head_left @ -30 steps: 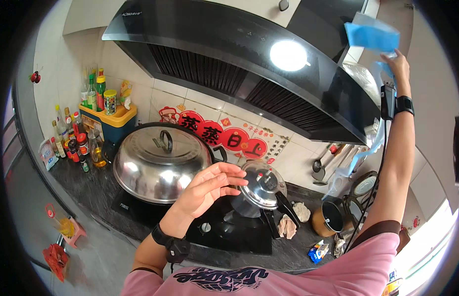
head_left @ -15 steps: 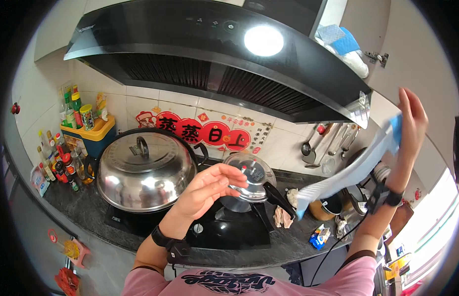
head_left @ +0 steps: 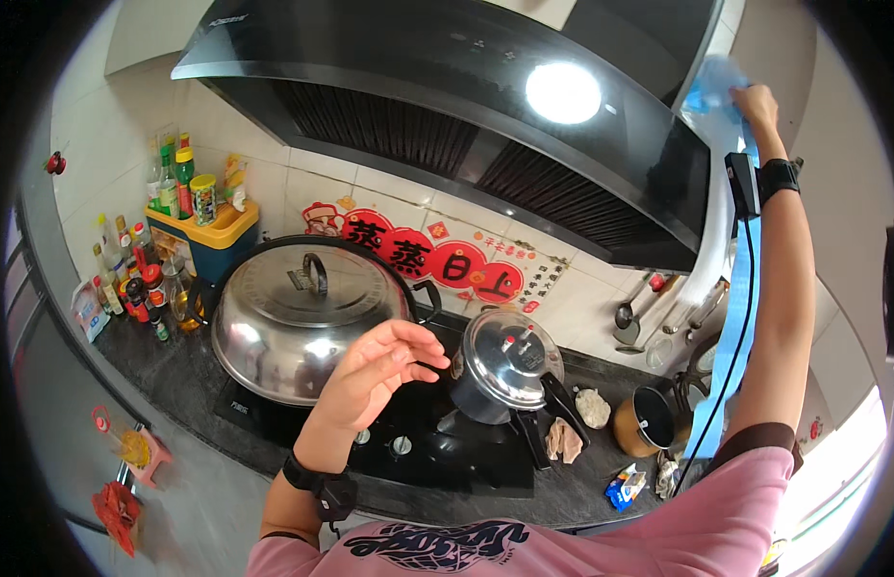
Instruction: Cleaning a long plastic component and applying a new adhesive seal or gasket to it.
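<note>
My right hand [head_left: 757, 108] is raised at the far upper right, beside the open wall cupboard, its fingers closed on a bunched end of a long, thin blue-and-white sheet [head_left: 728, 375]. The sheet hangs down past my right forearm toward the counter, partly hidden by the arm. I cannot tell whether it is cloth or plastic film. My left hand [head_left: 381, 373] hovers over the hob, fingers loosely curved and apart, with nothing in it. Just behind it stand a large domed steel wok lid [head_left: 302, 346] and, to the right, a pressure cooker [head_left: 509, 370].
A black range hood [head_left: 447, 106] juts out overhead. Bottles and jars [head_left: 129, 279] crowd the left counter. Right of the hob [head_left: 418, 442] lie a crumpled cloth [head_left: 564, 440], a blue packet [head_left: 624, 487] and a gold-coloured pot [head_left: 639, 433]. Utensils [head_left: 644, 313] hang on the wall.
My right hand has risen toward the cupboard with the sheet, which now hangs down instead of stretching sideways. My left hand has shifted slightly left, away from the pressure cooker. The view has tilted.
</note>
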`<state>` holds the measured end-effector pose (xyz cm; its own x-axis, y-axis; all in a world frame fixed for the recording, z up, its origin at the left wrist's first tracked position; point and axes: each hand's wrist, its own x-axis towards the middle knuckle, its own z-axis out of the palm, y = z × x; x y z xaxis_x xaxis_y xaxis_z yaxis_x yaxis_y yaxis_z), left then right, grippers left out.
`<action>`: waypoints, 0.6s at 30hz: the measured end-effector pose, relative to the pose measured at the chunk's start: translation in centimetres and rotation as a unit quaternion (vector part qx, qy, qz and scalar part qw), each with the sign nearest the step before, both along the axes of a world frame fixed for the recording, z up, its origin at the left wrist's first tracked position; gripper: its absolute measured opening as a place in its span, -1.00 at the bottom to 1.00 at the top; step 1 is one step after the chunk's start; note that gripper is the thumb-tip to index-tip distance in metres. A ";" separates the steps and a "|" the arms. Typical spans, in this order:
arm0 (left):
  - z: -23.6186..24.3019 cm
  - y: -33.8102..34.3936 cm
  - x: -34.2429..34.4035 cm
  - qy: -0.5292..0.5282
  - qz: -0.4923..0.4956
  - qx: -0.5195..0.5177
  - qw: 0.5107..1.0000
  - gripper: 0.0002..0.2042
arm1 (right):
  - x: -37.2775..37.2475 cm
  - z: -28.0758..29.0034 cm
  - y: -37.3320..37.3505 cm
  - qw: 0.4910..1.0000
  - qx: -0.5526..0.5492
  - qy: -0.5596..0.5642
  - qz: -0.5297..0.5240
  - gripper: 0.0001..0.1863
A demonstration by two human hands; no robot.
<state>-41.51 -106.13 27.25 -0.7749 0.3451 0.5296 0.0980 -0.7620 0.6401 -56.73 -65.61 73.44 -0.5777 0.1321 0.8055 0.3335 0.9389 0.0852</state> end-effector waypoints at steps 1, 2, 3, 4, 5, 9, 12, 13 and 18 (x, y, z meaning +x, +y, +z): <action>0.0 -0.5 -0.1 -0.003 0.017 0.002 1.000 -0.69 | -0.2 -0.1 -0.6 0.994 -0.008 0.084 0.067 -0.55; 0.1 -0.9 -0.1 -0.006 0.032 0.004 0.999 -0.68 | -0.3 -0.3 -1.1 0.977 -0.017 0.167 0.132 -0.54; 0.1 -1.1 -0.2 -0.010 0.037 0.000 0.999 -0.67 | -1.6 -0.2 -1.4 0.987 0.025 0.104 0.116 -0.41; 0.2 -1.2 -0.3 -0.011 0.035 0.000 0.999 -0.67 | -1.9 -0.1 -1.0 0.988 0.025 0.103 0.115 -0.41; 0.3 -1.1 -0.4 -0.010 0.023 0.000 1.000 -0.67 | -2.1 -0.1 -0.4 0.993 0.019 -0.010 0.119 -0.35; 0.4 -0.9 -0.4 -0.017 0.008 -0.012 1.000 -0.68 | -0.2 -1.6 -2.9 0.986 0.058 -0.102 0.116 -0.21; 0.0 0.1 -0.7 -0.020 -0.020 -0.012 1.000 -0.68 | 1.0 -1.7 -1.2 0.984 0.080 -0.069 0.143 -0.26; 0.0 0.2 -0.6 -0.017 -0.026 -0.012 0.999 -0.68 | 2.4 -1.5 -1.0 0.983 0.074 -0.046 0.158 -0.30; -0.5 2.1 -0.4 -0.021 -0.057 -0.006 0.998 -0.68 | 13.5 -5.3 -1.8 0.945 -0.097 0.012 0.313 -0.55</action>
<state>-41.96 -104.02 26.74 -0.7519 0.4387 0.4921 -0.0163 -0.7586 0.6514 -43.23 -67.44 68.10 -0.5731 -0.0821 0.8154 -0.2927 0.9498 -0.1102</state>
